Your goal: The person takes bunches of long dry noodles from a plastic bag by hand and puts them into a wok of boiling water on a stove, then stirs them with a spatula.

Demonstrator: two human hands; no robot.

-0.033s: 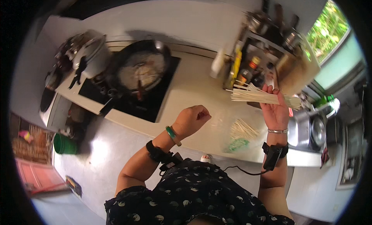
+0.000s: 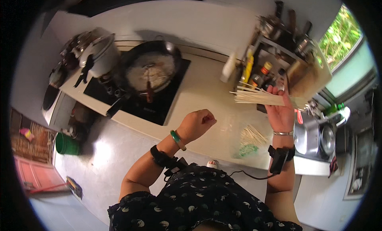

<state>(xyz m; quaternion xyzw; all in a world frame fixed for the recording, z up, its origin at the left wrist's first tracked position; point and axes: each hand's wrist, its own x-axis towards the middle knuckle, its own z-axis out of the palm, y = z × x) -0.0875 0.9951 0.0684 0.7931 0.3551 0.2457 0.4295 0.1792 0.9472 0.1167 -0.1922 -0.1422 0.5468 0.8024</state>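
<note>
My right hand (image 2: 281, 113) is closed around a bundle of dry noodle sticks (image 2: 256, 97), held sideways above the counter with ends spread out at the left. Below it, a clear plastic bag (image 2: 247, 151) with green marking lies on the counter, more noodle sticks (image 2: 254, 136) in it. My left hand (image 2: 195, 124) is curled over the counter's front part, fingertips drawn together; whatever they pinch, if anything, is hidden. A black wok (image 2: 175, 52) stands on the cooktop at the left, holding pale liquid and a utensil with a brown handle (image 2: 149, 91).
A lidded white pot (image 2: 104, 58) stands left of the wok, whose long handle (image 2: 118, 105) juts over the counter edge. Behind my right hand are sauce bottles (image 2: 261, 73), a knife rack (image 2: 278, 46) and a cutting board (image 2: 306, 77). A steel sink (image 2: 305, 139) lies farther right.
The whole view has shifted slightly, so the counter and wok appear a little to the right. Both hands keep nearly the same pose, the right still holding the noodle sticks.
</note>
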